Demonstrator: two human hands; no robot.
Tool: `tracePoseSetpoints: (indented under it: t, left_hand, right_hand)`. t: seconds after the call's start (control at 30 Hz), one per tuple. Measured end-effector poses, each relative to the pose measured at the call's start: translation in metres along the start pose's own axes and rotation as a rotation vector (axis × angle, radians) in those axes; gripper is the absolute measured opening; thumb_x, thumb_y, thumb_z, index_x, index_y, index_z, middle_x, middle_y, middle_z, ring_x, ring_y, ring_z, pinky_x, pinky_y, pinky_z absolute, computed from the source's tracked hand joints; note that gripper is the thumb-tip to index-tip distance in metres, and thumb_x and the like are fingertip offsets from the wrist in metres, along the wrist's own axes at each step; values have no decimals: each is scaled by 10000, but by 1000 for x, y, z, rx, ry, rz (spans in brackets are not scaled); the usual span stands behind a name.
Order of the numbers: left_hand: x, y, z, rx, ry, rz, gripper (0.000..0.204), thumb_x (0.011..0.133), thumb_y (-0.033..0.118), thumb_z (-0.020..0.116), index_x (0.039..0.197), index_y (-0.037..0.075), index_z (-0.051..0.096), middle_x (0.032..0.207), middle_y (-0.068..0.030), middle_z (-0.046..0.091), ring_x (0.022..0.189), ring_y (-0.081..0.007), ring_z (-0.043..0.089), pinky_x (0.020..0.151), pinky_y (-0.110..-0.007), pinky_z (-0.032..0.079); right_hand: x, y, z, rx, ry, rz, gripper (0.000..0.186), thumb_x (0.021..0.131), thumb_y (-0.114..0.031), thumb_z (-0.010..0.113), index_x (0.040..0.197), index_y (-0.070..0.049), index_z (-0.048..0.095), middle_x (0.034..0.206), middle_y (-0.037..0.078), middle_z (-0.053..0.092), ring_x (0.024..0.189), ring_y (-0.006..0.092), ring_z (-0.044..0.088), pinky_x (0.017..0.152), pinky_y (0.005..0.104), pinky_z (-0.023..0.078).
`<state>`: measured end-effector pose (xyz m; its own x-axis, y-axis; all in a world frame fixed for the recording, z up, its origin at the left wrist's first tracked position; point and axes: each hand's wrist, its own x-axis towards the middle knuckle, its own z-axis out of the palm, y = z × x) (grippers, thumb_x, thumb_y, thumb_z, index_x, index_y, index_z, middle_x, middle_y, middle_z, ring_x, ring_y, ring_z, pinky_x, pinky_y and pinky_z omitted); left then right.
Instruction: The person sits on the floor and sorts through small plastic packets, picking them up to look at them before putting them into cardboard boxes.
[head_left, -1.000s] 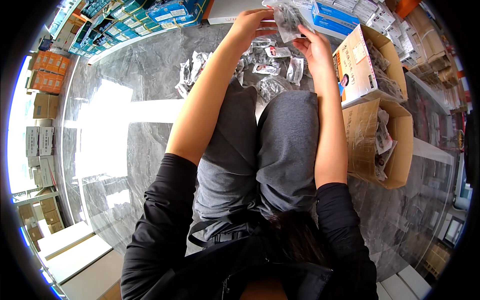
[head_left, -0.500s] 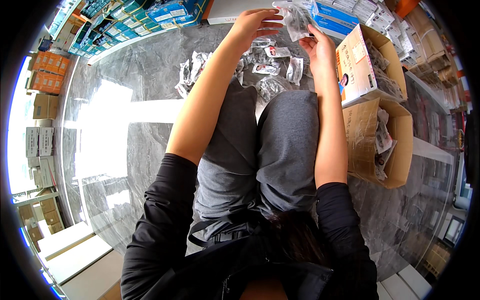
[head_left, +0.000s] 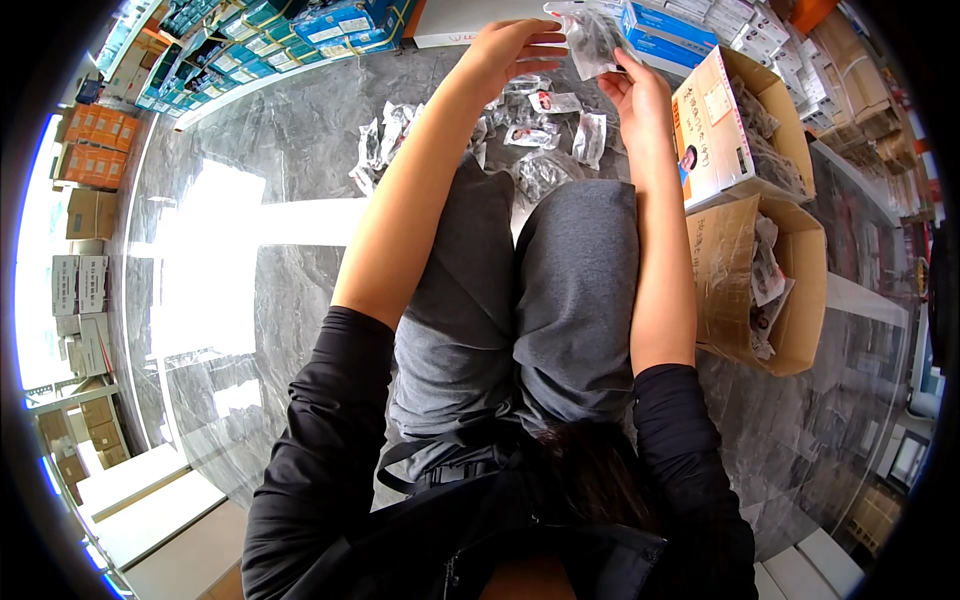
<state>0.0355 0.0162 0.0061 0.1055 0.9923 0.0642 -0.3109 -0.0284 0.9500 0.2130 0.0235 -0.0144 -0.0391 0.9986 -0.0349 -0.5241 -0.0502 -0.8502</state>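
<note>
At the top middle, my right hand pinches a clear plastic bag of small grey parts by its lower right edge, holding it up. My left hand is just left of that bag, fingers apart and reaching rightward, with nothing in it. Below both hands, small clear and printed bags lie scattered on the grey marble floor, beyond my knees in grey trousers.
To the right stand two open cardboard boxes holding bagged items. Stacks of blue boxes line the back left, white boxes the back right. Orange boxes and brown cartons stand along the left edge.
The bag and my right hand have shifted slightly to the right, away from my left hand, whose fingers stay spread.
</note>
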Motion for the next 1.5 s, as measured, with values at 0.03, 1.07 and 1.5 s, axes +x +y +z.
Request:
tracePoseSetpoints:
  t: [0.03,1.07,1.5]
  left_hand:
    - [0,0,0,0,-5,-2,313,851,150,467,1054,-86,498,1022,-177,555,919,-269,579,767,-335,515]
    - [0,-9,8,41,70,-12,330,865,148,441,1072,-109,458,1053,-172,528,971,-275,549,822,-347,488]
    - [5,-12,-15,-11,216,30,191,790,86,539,947,-20,556,842,-58,510,793,-166,514,745,-309,496]
  right_hand:
    - [0,0,0,-1,-7,2,155,761,-90,585,857,27,548,742,96,582,579,174,572,548,261,494]
    - [4,6,-4,-49,-6,75,141,763,-89,556,816,42,551,696,121,585,570,184,582,520,248,486]
    - [0,1,3,-26,-172,8,147,766,-79,528,880,4,569,722,69,581,564,142,553,529,239,460]
